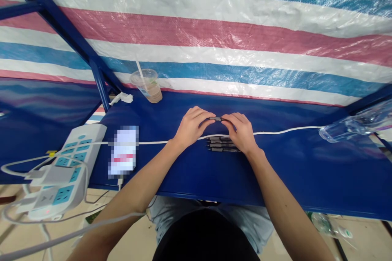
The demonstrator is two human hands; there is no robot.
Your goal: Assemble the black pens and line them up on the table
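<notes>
My left hand (191, 126) and my right hand (241, 130) meet over the blue table (290, 171). Between their fingertips they pinch a small dark pen-like part (216, 118), one hand at each end. Just below the hands lies a short row of several black pens (221, 144) side by side on the table. My right hand's heel rests beside that row. A white cable (284, 131) runs across the table under both hands.
A plastic cup with a straw (149, 84) stands at the back left, a crumpled tissue (121, 98) beside it. A white power strip (63, 169) and a phone (123, 151) lie at the left. A clear plastic bottle (352, 127) lies at the right. A striped tarp (214, 32) hangs behind.
</notes>
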